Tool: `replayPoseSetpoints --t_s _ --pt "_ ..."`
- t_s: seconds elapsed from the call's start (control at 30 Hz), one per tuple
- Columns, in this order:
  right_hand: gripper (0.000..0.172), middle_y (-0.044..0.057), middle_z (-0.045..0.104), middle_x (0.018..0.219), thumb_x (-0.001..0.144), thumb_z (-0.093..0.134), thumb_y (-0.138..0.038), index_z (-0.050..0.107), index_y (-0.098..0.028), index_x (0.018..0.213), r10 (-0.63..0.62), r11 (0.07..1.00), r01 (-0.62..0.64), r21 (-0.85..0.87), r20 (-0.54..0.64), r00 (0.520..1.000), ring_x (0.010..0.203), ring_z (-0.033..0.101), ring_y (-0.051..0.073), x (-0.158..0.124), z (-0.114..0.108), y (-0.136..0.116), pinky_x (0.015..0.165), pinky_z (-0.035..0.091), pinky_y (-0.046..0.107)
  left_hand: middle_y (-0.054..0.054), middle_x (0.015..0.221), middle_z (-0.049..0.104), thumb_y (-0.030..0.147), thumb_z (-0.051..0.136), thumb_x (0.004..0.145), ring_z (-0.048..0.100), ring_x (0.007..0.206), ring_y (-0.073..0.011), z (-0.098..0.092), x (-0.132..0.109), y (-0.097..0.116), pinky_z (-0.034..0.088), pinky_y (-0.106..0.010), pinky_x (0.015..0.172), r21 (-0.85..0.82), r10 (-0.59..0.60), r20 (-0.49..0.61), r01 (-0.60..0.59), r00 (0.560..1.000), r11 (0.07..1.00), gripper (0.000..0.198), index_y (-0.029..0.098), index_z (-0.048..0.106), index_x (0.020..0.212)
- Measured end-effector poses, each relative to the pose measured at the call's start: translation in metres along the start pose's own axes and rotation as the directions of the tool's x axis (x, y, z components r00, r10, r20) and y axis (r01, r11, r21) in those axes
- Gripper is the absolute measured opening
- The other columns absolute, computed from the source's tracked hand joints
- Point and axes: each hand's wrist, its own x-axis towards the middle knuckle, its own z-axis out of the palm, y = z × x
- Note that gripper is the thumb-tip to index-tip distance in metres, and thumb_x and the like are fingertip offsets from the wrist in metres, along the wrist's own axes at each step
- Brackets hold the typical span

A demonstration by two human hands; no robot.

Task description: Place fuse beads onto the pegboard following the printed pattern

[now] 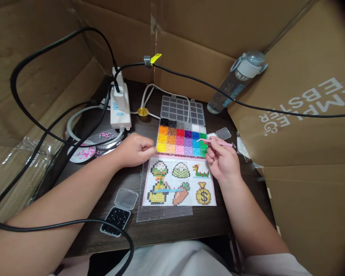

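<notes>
My right hand (223, 159) pinches a pair of pink tweezers (218, 142), their bent tip over the blue and green beads at the right of the bead box (180, 136). My left hand (139, 149) is closed in a fist against the box's left edge; whatever it may hold is hidden. The box stands open, its many compartments sorted by colour, with its clear gridded lid (182, 109) folded back. In front lies a pattern sheet (189, 172) with pixel pictures, over a clear pegboard (163, 214). Some beads sit on the sheet's lower left pictures.
A small open case of black beads (116, 220) lies at front left. A white dish (80, 152) with pink beads, a power strip (120, 111) and a gold cup (143, 112) stand behind. Black cables (189, 78) cross the view. A water bottle (232, 86) leans against cardboard walls.
</notes>
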Motion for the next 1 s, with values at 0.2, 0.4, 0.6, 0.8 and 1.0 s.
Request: replayPoseSetpoints --t_s 0.2,0.4,0.6,0.8,1.0 --pt "0.022 0.004 0.071 0.078 0.068 0.079 -0.025 0.069 -0.014 0.084 -0.023 0.999 0.025 -0.04 0.048 0.999 0.043 0.041 0.003 -0.001 0.002 0.004 0.034 0.031 0.017 0.006 0.047 0.02 0.024 0.047 0.074 0.023 0.046 -0.0059 0.001 0.0 -0.002 0.018 -0.024 0.047 -0.007 -0.003 0.001 0.003 1.0 1.0 0.035 0.018 0.023 0.049" --pt "0.024 0.004 0.071 0.075 0.066 0.08 -0.027 0.067 -0.015 0.083 -0.046 0.998 0.047 -0.048 0.026 0.999 0.042 0.041 0.003 -0.003 0.007 0.008 0.035 0.03 0.018 0.006 0.046 0.023 0.025 0.047 0.075 0.025 0.046 -0.0059 0.001 -0.001 -0.004 0.018 -0.023 0.047 0.013 0.003 0.004 -0.003 1.0 1.0 0.034 0.017 0.027 0.048" --pt "0.028 0.001 0.067 0.067 0.062 0.082 -0.028 0.066 -0.015 0.081 -0.061 0.998 0.061 -0.025 -0.025 0.998 0.041 0.042 0.004 -0.002 0.01 0.01 0.034 0.028 0.018 0.006 0.045 0.024 0.024 0.046 0.075 0.025 0.045 -0.0058 0.001 -0.002 -0.003 0.018 -0.022 0.046 0.027 0.031 -0.016 -0.031 0.999 0.999 0.034 0.017 0.027 0.047" --pt "0.027 0.0 0.066 0.063 0.062 0.082 -0.028 0.067 -0.016 0.081 -0.069 0.997 0.068 -0.03 -0.033 0.997 0.04 0.041 0.004 -0.003 0.011 0.009 0.034 0.029 0.019 0.006 0.045 0.024 0.023 0.047 0.074 0.025 0.045 -0.0058 0.0 -0.001 -0.001 0.018 -0.022 0.045 0.018 0.04 -0.029 -0.039 0.999 0.999 0.035 0.017 0.028 0.046" --pt "0.027 0.002 0.068 0.066 0.063 0.082 -0.028 0.068 -0.014 0.082 -0.07 0.997 0.069 -0.034 -0.03 0.997 0.04 0.041 0.004 -0.002 0.008 0.011 0.035 0.029 0.019 0.006 0.045 0.024 0.023 0.047 0.075 0.024 0.045 -0.0058 0.0 -0.001 -0.001 0.018 -0.022 0.045 0.027 0.039 -0.014 -0.038 0.999 0.999 0.035 0.017 0.028 0.047"
